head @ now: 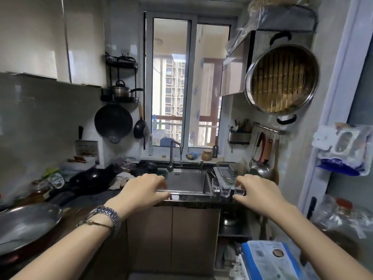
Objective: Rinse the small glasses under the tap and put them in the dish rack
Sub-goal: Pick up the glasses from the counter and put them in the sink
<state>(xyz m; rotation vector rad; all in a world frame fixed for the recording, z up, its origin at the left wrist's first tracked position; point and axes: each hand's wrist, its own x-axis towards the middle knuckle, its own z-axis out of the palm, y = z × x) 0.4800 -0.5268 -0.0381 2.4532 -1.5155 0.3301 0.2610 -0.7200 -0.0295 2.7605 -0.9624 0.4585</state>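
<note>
Small glasses point(225, 190) upright beside sink point(186, 183), right hand point(255, 188) pinching one, left hand point(144, 186) loosely curled, empty

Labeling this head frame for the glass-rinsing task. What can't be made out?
- Right hand covers one glass; grip unclear.
- Left hand hides the sink rim's near left corner.
- Tap: too small to see water.
- Dish rack: contents unclear, small, blurred.

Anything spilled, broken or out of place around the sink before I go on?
Nothing stands out. The small glasses stand upright right of the sink, the tap looks off, and the dish rack sits square behind them.
</note>
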